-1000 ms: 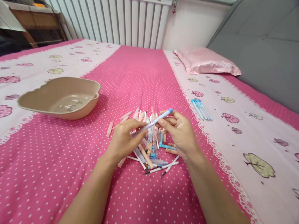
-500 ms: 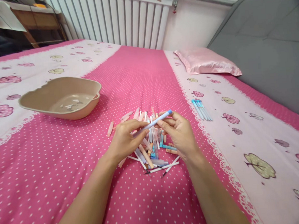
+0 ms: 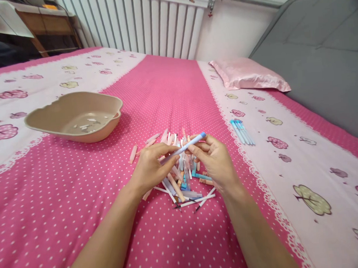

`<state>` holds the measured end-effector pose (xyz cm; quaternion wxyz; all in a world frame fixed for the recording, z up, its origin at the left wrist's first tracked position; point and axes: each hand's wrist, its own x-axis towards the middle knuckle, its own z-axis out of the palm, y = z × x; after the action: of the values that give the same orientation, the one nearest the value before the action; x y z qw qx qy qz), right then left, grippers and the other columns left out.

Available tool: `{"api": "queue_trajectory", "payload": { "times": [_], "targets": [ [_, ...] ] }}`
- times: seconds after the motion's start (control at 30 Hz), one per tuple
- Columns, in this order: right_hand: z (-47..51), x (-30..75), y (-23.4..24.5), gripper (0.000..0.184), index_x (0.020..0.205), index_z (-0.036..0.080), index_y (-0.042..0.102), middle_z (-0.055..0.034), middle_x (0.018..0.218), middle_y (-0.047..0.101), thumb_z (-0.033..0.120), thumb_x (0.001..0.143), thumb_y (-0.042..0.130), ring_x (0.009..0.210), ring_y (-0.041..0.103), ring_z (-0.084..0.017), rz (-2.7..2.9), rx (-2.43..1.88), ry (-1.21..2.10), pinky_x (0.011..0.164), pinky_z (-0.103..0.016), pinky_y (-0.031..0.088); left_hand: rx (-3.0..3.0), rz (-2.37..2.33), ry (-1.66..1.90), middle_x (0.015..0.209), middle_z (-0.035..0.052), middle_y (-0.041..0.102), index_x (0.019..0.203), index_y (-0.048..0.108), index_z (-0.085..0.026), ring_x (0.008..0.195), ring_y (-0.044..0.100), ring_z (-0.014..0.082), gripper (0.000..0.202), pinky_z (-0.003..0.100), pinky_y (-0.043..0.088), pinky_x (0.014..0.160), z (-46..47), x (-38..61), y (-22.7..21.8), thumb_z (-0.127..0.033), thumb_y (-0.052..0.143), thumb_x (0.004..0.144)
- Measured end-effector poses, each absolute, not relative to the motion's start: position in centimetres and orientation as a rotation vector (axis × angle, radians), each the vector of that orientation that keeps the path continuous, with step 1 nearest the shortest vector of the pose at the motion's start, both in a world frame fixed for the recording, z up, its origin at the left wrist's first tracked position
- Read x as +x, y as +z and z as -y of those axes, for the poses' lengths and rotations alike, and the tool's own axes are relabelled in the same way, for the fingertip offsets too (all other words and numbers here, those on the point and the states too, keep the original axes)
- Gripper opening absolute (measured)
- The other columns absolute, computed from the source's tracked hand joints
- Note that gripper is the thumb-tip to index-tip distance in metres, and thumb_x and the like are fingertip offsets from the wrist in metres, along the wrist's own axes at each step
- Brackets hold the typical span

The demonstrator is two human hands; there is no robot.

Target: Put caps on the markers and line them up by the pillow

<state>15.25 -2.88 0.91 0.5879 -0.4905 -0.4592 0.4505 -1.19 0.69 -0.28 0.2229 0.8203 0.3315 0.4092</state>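
A bed (image 3: 163, 90) with a pink, white-dotted sheet fills the view, with a grey padded headboard (image 3: 323, 50) on the right and a white radiator (image 3: 146, 22) at the far wall. A pink satin pillow (image 3: 248, 74) lies by the headboard. A beige plastic basin (image 3: 84, 136) sits on the sheet to the left, well apart from the hands, with only a few small bits on its floor.

Between the forearms lies a heap of pen parts (image 3: 182, 187): pink and blue barrels, caps and thin white refills, all crossed over 1 another. A loose pink cap (image 3: 133, 153) lies just left of it. To the right, near the lace border, a small row of blue pens (image 3: 242, 131) lies side by side.

The left hand (image 3: 149, 168) and the right hand (image 3: 217, 162) meet above the heap, and both are closed on 1 blue pen (image 3: 184, 146). The left fingers pinch its lower end and the right fingertips pinch near its upper, blue-tipped end. The pen is tilted and held clear of the heap.

The step in hand looks like fitting or checking this pen's parts, held end to end between the 2 hands. Anything further with it likely calls for a firm pinch at both ends and a straight push or twist along the barrel, so that the thin refill does not bend.
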Motion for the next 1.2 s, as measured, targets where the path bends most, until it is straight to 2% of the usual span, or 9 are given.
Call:
{"api": "queue_trajectory", "payload": {
  "times": [0.33, 0.63, 0.83, 1.03, 1.2],
  "targets": [
    [2.97, 15.23, 0.83, 0.023, 0.087, 0.018, 0.06, -0.0008, 0.075, 0.07, 0.03, 0.071, 0.071, 0.073, 0.067, -0.015, 1.064, -1.151, 1.031, 0.068, -0.027, 0.052, 2.286, -0.903, 1.127, 0.081, 0.0051, 0.071, 0.092, 0.069, -0.016, 0.072, 0.063, 0.0148, 0.017, 0.025, 0.047, 0.068, -0.5, -1.13, -0.02, -0.022, 0.056, 0.082],
    [2.85, 15.11, 0.51, 0.029, 0.088, 0.019, 0.06, 0.0004, 0.077, 0.069, 0.028, 0.065, 0.075, 0.072, 0.066, -0.015, 1.053, -1.131, 0.991, 0.07, -0.028, 0.052, 2.274, -0.872, 1.151, 0.079, 0.0039, 0.07, 0.09, 0.069, -0.017, 0.069, 0.062, 0.0133, 0.015, 0.024, 0.046, 0.066, -0.42, -1.05, 0.14, -0.023, 0.057, 0.083],
    [2.94, 15.15, 0.44, 0.031, 0.097, 0.021, 0.056, -0.0012, 0.087, 0.071, 0.023, 0.07, 0.071, 0.084, 0.067, -0.016, 1.08, -1.044, 1.033, 0.079, -0.031, 0.052, 2.24, -0.847, 1.087, 0.084, 0.0049, 0.07, 0.096, 0.068, -0.017, 0.075, 0.062, 0.0149, 0.019, 0.025, 0.047, 0.07, -0.47, -1.17, 0.08, -0.022, 0.055, 0.084],
    [3.18, 15.25, 0.84, 0.033, 0.104, 0.023, 0.052, -0.0007, 0.094, 0.07, 0.021, 0.075, 0.067, 0.087, 0.065, -0.014, 1.137, -0.99, 1.078, 0.078, -0.028, 0.051, 2.198, -0.805, 1.026, 0.089, 0.0042, 0.069, 0.102, 0.066, -0.019, 0.08, 0.062, 0.0152, 0.022, 0.026, 0.047, 0.072, -0.54, -1.24, 0.1, -0.024, 0.05, 0.087],
    [3.24, 15.16, 1.19, 0.034, 0.105, 0.023, 0.052, -0.0012, 0.094, 0.069, 0.021, 0.074, 0.066, 0.085, 0.065, -0.014, 1.131, -0.973, 1.14, 0.075, -0.027, 0.049, 2.172, -0.777, 0.963, 0.086, 0.0031, 0.069, 0.101, 0.066, -0.018, 0.076, 0.062, 0.0141, 0.024, 0.025, 0.046, 0.068, -0.44, -1.31, 0.27, -0.025, 0.047, 0.089]
  ]
}}
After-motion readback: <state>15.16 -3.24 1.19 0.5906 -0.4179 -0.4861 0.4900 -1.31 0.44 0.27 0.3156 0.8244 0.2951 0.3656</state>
